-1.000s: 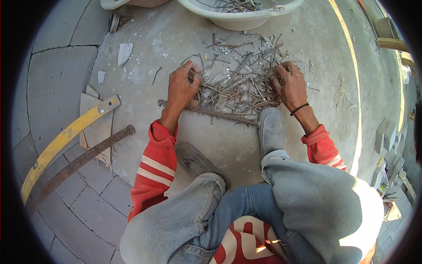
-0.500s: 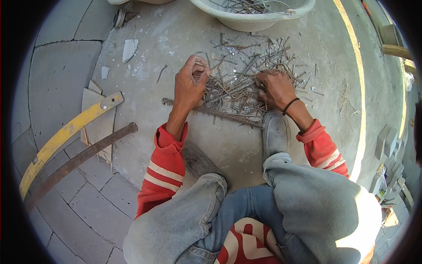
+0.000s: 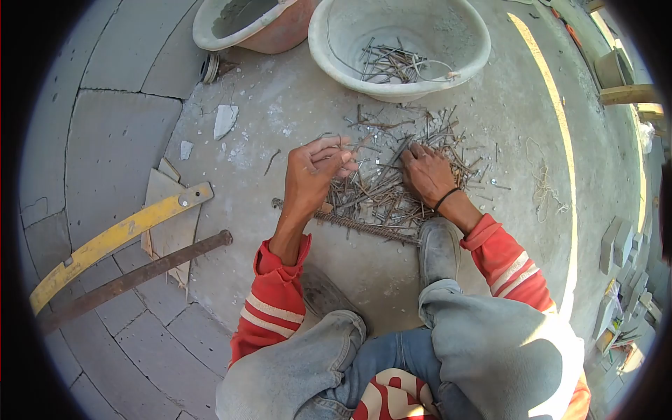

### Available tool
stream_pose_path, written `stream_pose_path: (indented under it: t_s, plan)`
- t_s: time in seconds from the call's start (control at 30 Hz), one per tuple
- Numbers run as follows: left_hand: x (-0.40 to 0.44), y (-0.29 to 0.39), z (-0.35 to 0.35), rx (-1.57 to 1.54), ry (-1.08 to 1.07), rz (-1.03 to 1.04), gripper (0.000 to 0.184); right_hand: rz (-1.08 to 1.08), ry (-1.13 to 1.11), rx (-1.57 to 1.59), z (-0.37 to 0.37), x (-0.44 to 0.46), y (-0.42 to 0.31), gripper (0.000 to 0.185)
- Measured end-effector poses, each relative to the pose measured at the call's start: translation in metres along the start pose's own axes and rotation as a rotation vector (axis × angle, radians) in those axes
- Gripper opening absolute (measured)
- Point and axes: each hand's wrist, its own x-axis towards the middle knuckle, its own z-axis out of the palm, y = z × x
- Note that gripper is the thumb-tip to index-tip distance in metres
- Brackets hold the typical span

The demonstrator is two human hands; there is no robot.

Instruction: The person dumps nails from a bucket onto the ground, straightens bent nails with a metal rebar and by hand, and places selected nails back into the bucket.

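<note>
A pile of rusty nails and bent wire bits lies on the concrete floor in front of my shoes. My left hand is raised over the pile's left side, fingers closed on a few thin nails, with a bent wire end poking out above them. My right hand reaches down into the pile's right side, fingers curled onto the nails; its fingertips are partly hidden, so what it grips is unclear. A ribbed steel bar lies along the pile's near edge, its right end by my shoe.
A white basin holding loose nails stands beyond the pile, beside a second reddish tub. At left are a yellow metal strip, a rusty bar and a broken board. Grey blocks lie at right.
The view has tipped upward, showing more of the basin and the tub. My right hand has shifted slightly left over the pile; the left still holds its nails.
</note>
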Motion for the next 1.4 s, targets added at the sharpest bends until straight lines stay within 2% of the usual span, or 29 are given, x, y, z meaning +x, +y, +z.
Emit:
stream_pose_path:
  t_s: [0.03,0.1,0.13,0.17,0.23,0.3,0.37,0.4,0.43,0.5,0.57,0.6,0.67,0.7,0.77,0.83,0.9,0.97,1.0,1.07,1.13,1.23,1.27,1.3,1.33,1.4]
  plan:
    - [0.001,0.006,0.001,0.003,0.003,0.009,0.039,-0.004,0.009,-0.002,-0.007,-0.002,0.001,0.023]
    - [-0.002,0.017,0.003,-0.091,0.025,0.004,0.042,0.122,-0.105,0.12,-0.025,-0.007,0.005,0.021]
    - [-0.004,0.02,0.005,-0.088,0.035,0.006,0.042,0.109,0.0,0.228,-0.035,-0.009,0.007,0.017]
    - [-0.004,0.023,0.007,-0.139,0.045,-0.007,0.044,0.1,0.003,0.23,-0.047,-0.011,0.006,0.017]
    - [-0.002,0.025,0.01,-0.192,0.057,-0.011,0.046,0.224,0.2,0.725,-0.097,-0.012,0.0,0.017]
    - [-0.003,0.026,0.012,-0.226,0.051,-0.04,0.048,0.074,0.575,0.681,-0.153,-0.005,-0.011,0.018]
    - [-0.001,0.029,0.015,-0.242,0.058,-0.05,0.048,-0.023,0.853,0.545,-0.184,0.015,-0.003,0.017]
    - [-0.001,0.03,0.016,-0.256,0.07,-0.061,0.049,-0.023,0.852,0.54,-0.19,0.035,0.006,0.017]
    - [-0.001,0.031,0.018,-0.259,0.072,-0.061,0.049,-0.047,0.947,0.313,-0.193,0.06,0.016,0.015]
    - [-0.003,0.035,0.02,-0.325,0.059,-0.032,0.049,-0.076,1.036,0.094,-0.192,0.072,0.01,0.014]
    - [-0.007,0.04,0.022,-0.322,0.063,-0.021,0.049,0.154,0.732,0.577,-0.182,0.059,-0.014,0.016]
    - [-0.009,0.042,0.023,-0.32,0.057,-0.015,0.049,0.204,0.569,0.81,-0.167,0.053,-0.023,0.016]
    - [-0.012,0.044,0.024,-0.306,0.04,-0.015,0.048,0.248,0.211,1.033,-0.15,0.046,-0.043,0.023]
    - [-0.013,0.045,0.026,-0.288,0.012,-0.014,0.048,0.252,0.21,1.033,-0.144,0.046,-0.048,0.023]
    - [-0.013,0.045,0.027,-0.278,-0.019,-0.037,0.047,0.25,0.051,1.364,-0.129,0.046,-0.054,0.023]
    - [-0.012,0.045,0.028,-0.269,-0.046,-0.057,0.046,0.24,0.029,1.338,-0.133,0.047,-0.047,0.021]
    - [-0.012,0.043,0.027,-0.366,-0.017,-0.057,0.042,0.233,0.305,1.383,-0.152,0.047,-0.044,0.023]
    - [-0.012,0.043,0.023,-0.329,0.007,-0.073,0.04,0.056,0.608,1.188,-0.178,0.055,-0.035,0.023]
    - [-0.011,0.043,0.021,-0.292,0.026,-0.09,0.037,0.062,0.603,1.188,-0.187,0.068,-0.024,0.023]
    - [-0.01,0.045,0.015,-0.201,-0.009,-0.038,0.036,0.037,0.794,0.491,-0.195,0.089,0.0,0.024]
    - [-0.002,0.059,0.015,-0.107,-0.046,0.023,0.034,0.097,0.805,0.441,-0.193,0.082,0.006,0.024]
    - [0.015,0.104,0.02,0.09,-0.087,0.267,0.035,0.149,0.833,0.454,-0.172,0.062,-0.003,0.02]
    - [0.025,0.119,0.026,0.137,-0.075,0.366,0.034,0.174,0.787,0.509,-0.161,0.053,-0.014,0.018]
    - [0.038,0.126,0.029,0.136,-0.074,0.359,0.034,0.201,0.742,0.564,-0.147,0.047,-0.02,0.016]
    - [0.052,0.133,0.032,0.286,0.032,0.546,0.032,0.162,0.646,0.588,-0.129,0.043,-0.019,0.015]
    - [0.064,0.136,0.03,0.439,0.142,0.733,0.031,0.107,0.399,0.58,-0.089,0.041,-0.005,0.015]
